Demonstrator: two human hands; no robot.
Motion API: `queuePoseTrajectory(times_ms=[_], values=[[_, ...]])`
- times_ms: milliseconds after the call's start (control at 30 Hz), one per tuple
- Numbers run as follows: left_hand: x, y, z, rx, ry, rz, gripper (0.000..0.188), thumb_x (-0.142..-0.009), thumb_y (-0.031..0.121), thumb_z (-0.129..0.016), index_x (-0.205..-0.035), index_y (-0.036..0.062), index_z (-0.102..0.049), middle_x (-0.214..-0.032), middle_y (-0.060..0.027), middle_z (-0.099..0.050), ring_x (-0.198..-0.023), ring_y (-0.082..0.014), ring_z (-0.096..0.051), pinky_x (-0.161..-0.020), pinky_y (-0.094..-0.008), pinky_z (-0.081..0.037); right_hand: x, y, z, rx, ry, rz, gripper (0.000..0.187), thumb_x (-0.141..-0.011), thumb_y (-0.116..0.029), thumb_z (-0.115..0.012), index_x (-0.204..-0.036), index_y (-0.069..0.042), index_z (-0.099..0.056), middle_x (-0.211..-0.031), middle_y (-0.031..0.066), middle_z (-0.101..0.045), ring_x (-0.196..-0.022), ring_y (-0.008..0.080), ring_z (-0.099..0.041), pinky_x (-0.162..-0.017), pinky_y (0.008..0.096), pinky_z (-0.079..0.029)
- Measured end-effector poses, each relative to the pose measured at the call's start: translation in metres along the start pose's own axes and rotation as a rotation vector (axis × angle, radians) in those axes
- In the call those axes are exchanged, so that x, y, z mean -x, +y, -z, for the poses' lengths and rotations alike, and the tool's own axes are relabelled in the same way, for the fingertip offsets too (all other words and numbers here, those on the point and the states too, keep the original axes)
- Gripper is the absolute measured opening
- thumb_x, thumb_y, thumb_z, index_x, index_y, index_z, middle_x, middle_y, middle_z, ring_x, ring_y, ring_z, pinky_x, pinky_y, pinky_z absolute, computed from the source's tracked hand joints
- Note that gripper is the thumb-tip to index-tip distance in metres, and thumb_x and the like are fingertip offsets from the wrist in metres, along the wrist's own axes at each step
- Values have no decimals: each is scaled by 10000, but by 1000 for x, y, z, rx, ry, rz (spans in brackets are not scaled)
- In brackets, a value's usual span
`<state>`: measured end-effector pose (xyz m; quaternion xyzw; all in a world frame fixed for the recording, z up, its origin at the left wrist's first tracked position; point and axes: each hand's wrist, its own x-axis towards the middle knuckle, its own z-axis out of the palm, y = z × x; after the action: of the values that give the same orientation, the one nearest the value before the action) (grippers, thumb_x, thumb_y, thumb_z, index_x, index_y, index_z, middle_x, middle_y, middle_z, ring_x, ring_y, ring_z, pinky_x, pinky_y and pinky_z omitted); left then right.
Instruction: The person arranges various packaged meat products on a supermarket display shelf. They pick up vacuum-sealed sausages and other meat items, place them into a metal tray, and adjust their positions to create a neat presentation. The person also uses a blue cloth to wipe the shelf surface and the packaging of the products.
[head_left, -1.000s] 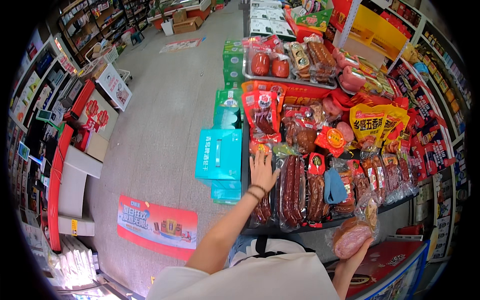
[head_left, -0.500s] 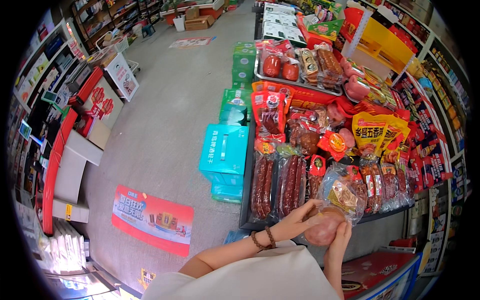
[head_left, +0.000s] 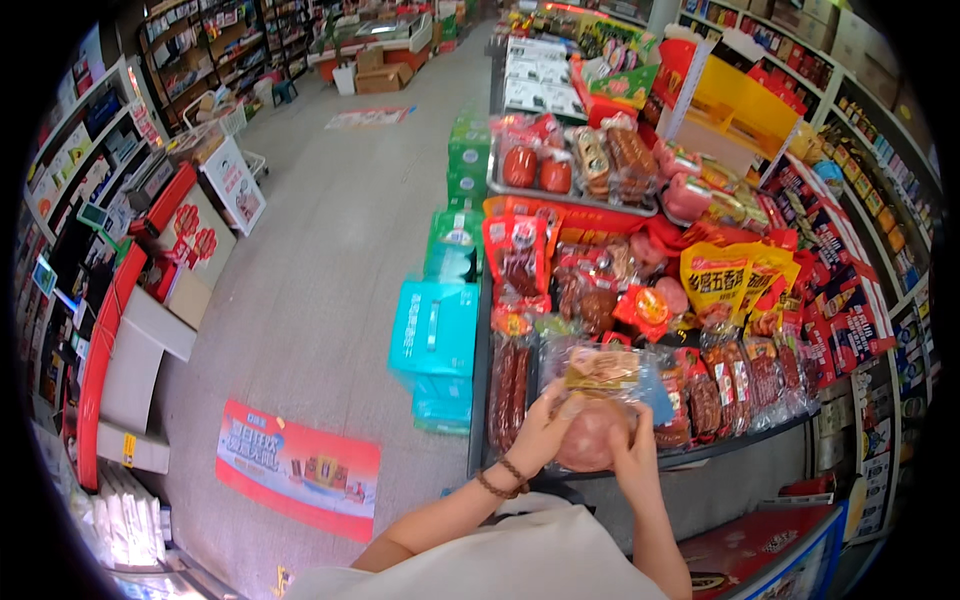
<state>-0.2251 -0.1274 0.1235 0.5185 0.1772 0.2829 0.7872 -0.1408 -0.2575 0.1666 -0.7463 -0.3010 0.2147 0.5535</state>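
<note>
Between my two hands is a clear plastic package of round pink ham (head_left: 585, 440), with a gold and brown label at its far end. My left hand (head_left: 540, 432), below a brown bead bracelet (head_left: 502, 478), grips the package's left side. On the right side my right hand (head_left: 634, 462) grips it, thumb laid over the ham. The package is above the near edge of a display table, over long dark-red sausages in clear packs (head_left: 509, 388), partly hiding them. More vacuum-packed sausages (head_left: 727, 382) lie to its right.
Beyond lie yellow bags (head_left: 715, 283), a red packet (head_left: 517, 262) and a metal tray (head_left: 600, 200) of packed meats. Teal boxes (head_left: 432, 335) stand against the table's left side. A red-edged counter (head_left: 110, 350) is at far left; a red floor poster (head_left: 300, 468) lies nearby.
Both hands have moved left with the ham package, now over the long sausages. The label end has come up, and my right thumb now lies across the ham. The view has shifted slightly.
</note>
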Motion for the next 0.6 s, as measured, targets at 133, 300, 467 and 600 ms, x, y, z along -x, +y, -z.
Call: queuePoseTrajectory(times_ms=[133,300,467,600], values=[[1,5,1,29,96,125,408,-961,301,-523,-1235,0,-494,-1137,-55,-558,-1056,-120,-495,-926,-272,-406,3,4,0,-1,-63,76,564,-796,-167,-703,-1241,39,-424,-1065,152,-598,-963,202,-585,-867,305,-456],[14,14,1,73,-1,230,475,-894,276,-638,-1237,-10,-478,-1164,-79,-547,-1097,-137,-492,-952,-287,-410,18,20,-4,-247,76,-69,432,-836,-144,-659,-1182,52,-491,-1036,129,-623,-948,152,-594,-823,277,-473],[22,15,5,94,-287,315,572,-824,212,-720,-1281,-9,-456,-1235,-86,-528,-1143,-134,-489,-977,-301,-409,24,13,1,-235,140,-5,330,-874,-144,-608,-1128,51,-530,-997,109,-638,-893,133,-602,-776,275,-486],[35,22,22,25,-223,349,416,-839,167,-679,-1189,-13,-544,-1135,-79,-594,-1071,-156,-547,-930,-311,-452,16,5,-4,68,29,-74,340,-879,-222,-591,-1129,2,-543,-898,154,-663,-811,199,-653,-730,322,-502]])
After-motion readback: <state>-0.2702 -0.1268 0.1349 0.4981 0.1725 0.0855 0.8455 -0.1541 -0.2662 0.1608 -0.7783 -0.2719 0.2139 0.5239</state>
